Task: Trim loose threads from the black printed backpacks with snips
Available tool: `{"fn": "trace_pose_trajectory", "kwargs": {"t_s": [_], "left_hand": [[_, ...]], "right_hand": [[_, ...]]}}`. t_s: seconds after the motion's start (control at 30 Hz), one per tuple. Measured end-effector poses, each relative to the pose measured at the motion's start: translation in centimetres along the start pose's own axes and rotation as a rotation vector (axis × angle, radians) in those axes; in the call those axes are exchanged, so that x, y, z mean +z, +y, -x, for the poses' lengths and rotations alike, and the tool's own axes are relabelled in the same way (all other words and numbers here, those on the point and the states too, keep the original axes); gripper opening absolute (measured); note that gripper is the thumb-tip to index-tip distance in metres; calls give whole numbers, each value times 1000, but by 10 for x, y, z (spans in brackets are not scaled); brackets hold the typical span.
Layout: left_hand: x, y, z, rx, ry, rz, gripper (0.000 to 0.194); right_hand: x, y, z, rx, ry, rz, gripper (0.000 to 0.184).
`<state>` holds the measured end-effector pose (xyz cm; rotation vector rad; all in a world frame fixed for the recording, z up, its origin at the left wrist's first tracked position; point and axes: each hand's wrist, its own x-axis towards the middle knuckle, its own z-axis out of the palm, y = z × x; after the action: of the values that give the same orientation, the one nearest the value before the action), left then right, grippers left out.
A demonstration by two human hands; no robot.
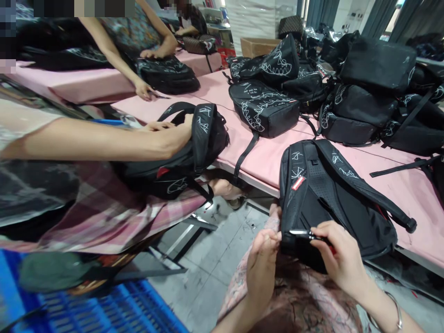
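Observation:
A black backpack (pixel 333 199) with white line drawings lies back-up, half on the pink table (pixel 409 189) and half on my lap. My left hand (pixel 262 266) is closed in a pinch on the backpack's near bottom edge. My right hand (pixel 342 256) is closed around small metal snips (pixel 305 235), whose tips lie against the same edge, close to the left fingers.
A person at my left holds another black backpack (pixel 183 152) on their lap. A further person's hands rest on a backpack (pixel 169 74) at the far table. Several black backpacks (pixel 347 88) are piled on the pink table. A blue crate (pixel 114 305) stands low left.

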<state>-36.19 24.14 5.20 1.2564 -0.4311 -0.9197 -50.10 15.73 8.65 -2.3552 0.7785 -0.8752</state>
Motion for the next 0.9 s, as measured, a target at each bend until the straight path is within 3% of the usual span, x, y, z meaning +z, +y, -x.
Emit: {"fn": "trace_pose_trajectory", "kwargs": {"t_s": [0.07, 0.17, 0.27, 0.33, 0.43, 0.53, 0.6, 0.7, 0.9], "left_hand": [[2, 5, -6, -83, -43, 88, 29], [0, 14, -22, -149, -93, -12, 45], [-12, 26, -39, -142, -144, -325, 55], [-24, 35, -48, -89, -204, -668, 45], [-40, 48, -55, -7, -301, -1151, 26], [-48, 56, -61, -2, -436, -1338, 21], [-52, 55, -67, -12, -502, -1305, 20], [-55, 46, -75, -25, -457, -1063, 23], [-36, 29, -74, -210, -239, 23, 44]], "right_hand": [[3, 6, -1, 175, 27, -185, 15], [22, 16, -4, 392, 7, -435, 29], [52, 23, -8, 462, -45, -591, 35], [70, 25, -10, 472, -87, -645, 34], [86, 27, -11, 454, -220, -551, 31], [88, 27, -9, 401, -355, -312, 26], [86, 27, -5, 384, -366, -199, 24], [83, 26, 3, 381, -312, -155, 23], [91, 20, 30, 389, -168, -338, 37]]}}
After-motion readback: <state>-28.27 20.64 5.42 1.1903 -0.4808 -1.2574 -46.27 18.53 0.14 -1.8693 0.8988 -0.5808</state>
